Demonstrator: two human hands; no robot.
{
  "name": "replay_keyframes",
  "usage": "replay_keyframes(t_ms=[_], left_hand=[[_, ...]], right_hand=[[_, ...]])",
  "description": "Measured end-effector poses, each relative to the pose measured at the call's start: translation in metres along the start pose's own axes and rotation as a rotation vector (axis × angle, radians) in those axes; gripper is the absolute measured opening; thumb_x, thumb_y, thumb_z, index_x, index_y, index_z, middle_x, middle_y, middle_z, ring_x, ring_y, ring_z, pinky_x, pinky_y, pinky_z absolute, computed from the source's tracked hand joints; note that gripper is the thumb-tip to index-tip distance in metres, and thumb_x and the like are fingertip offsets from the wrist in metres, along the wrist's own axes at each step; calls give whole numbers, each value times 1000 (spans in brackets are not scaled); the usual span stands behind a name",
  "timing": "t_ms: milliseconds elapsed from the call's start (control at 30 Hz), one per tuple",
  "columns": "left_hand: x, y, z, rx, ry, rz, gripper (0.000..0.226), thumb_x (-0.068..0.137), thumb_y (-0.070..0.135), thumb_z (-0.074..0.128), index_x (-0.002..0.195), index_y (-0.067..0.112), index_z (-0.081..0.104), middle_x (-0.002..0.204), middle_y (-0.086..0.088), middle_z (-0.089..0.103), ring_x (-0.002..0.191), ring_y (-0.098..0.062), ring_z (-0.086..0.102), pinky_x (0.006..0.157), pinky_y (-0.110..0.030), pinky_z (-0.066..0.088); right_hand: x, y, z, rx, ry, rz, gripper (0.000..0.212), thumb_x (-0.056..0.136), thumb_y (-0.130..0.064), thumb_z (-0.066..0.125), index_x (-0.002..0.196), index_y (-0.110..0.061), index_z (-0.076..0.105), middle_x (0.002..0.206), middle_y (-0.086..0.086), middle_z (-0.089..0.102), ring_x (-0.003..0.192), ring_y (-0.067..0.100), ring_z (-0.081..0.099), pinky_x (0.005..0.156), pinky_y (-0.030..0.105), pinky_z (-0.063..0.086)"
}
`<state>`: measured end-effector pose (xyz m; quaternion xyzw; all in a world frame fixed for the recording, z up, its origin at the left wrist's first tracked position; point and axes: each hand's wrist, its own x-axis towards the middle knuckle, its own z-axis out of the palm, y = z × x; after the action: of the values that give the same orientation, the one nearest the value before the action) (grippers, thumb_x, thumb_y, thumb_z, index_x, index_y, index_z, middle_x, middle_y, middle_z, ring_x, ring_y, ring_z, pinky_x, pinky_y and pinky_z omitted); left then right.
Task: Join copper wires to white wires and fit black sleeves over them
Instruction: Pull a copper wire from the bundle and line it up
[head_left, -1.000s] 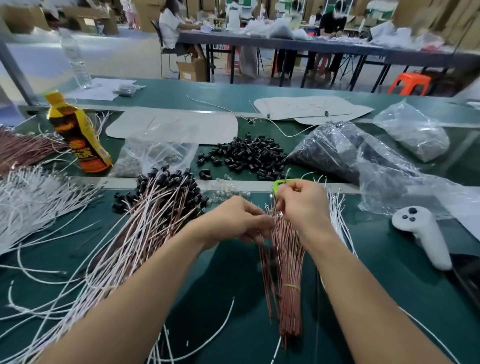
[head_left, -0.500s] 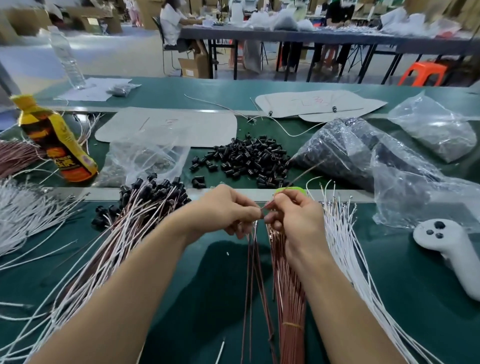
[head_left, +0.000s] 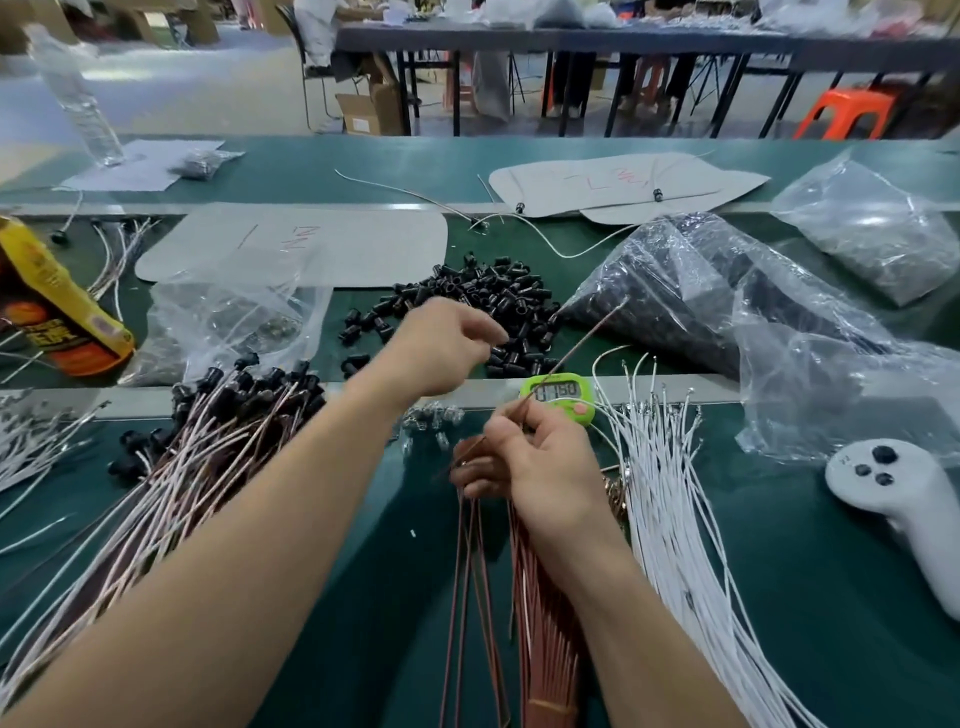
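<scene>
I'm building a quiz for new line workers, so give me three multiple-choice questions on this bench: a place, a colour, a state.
1. Where is the green timer? A) just beyond the right hand B) far left C) far right
2. What colour are the loose wires right of that hand? A) blue B) white C) yellow
3. What is the right hand doing? A) lying flat B) pinching a copper wire C) curled on nothing
Answers: 1 A, it sits past the knuckles; 2 B, the bundle is plainly white; 3 B, the wire runs up from thumb and finger.
</scene>
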<state>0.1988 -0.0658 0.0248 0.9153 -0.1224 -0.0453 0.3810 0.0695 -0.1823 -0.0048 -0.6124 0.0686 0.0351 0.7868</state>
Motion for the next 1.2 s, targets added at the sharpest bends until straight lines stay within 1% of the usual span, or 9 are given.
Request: replay_keyframes(t_ms=[67, 233, 333, 467, 633, 767, 967, 1100, 1200], left_hand=[[12, 4, 20, 254, -96, 45, 37, 91, 4, 58, 110, 30, 76, 109, 14, 67, 73, -1, 61, 67, -8, 48], [29, 8, 34, 592, -147, 142, 31, 88, 2, 50, 109, 21, 65, 107, -2, 50, 93, -26, 57, 83, -38, 50], [33, 4, 33, 663, -97, 48, 13, 87, 3, 52, 84, 12, 61, 87, -6, 58, 77, -26, 58, 64, -34, 44], [34, -1, 25, 612, -93, -67, 31, 85, 7, 58, 55, 13, 50, 64, -6, 52, 59, -26, 50, 56, -34, 41], [30, -3, 9, 550, -103, -6, 34, 82, -3, 54, 95, 17, 78, 109, -3, 74, 99, -26, 68, 92, -37, 57], [21, -3, 1, 521, -75, 14, 37, 85, -5, 60, 101, 19, 81, 106, -1, 76, 92, -20, 66, 83, -29, 53], [-20, 2, 1, 260, 244, -111, 17, 95, 34, 63, 87, 29, 77, 83, 11, 75, 79, -15, 67, 72, -29, 47], [-72, -4, -3, -358, 181, -150, 8, 92, 19, 67, 84, 16, 68, 72, -1, 77, 61, -16, 73, 52, -20, 47], [-110, -19, 2, -456, 247, -177, 17, 78, 12, 85, 81, 16, 69, 67, -7, 76, 55, -12, 69, 49, -15, 45]], right_hand=[[0, -1, -2, 1, -32, 27, 18, 109, -3, 44, 93, -7, 51, 71, 17, 69, 52, 25, 67, 49, 29, 57], [-1, -2, -6, -38, -80, 25, 20, 107, 0, 44, 92, -8, 54, 70, 16, 71, 55, 27, 68, 52, 32, 57], [-2, -1, -7, -118, -104, -11, 22, 99, 11, 48, 92, -7, 60, 72, 15, 72, 58, 26, 68, 55, 32, 58], [-2, 1, -8, -172, -116, -26, 24, 92, 16, 52, 91, -6, 60, 68, 12, 71, 57, 25, 67, 53, 31, 56], [-1, 3, -9, -224, -110, -49, 16, 91, 12, 58, 91, -4, 63, 73, 19, 72, 58, 25, 68, 55, 33, 56], [0, 6, -10, -253, -109, -60, 19, 89, 10, 59, 88, -8, 64, 71, 15, 73, 58, 24, 69, 59, 35, 57], [1, 7, -10, -252, -103, -68, 16, 92, 7, 60, 87, -8, 65, 70, 14, 72, 58, 23, 69, 57, 32, 57], [2, 6, -7, -245, -97, -79, 14, 95, 3, 64, 87, -8, 64, 64, 11, 68, 53, 20, 65, 50, 27, 54], [2, 6, -7, -251, -77, -88, 11, 95, 0, 68, 88, -9, 66, 62, 7, 69, 52, 19, 65, 49, 27, 53]])
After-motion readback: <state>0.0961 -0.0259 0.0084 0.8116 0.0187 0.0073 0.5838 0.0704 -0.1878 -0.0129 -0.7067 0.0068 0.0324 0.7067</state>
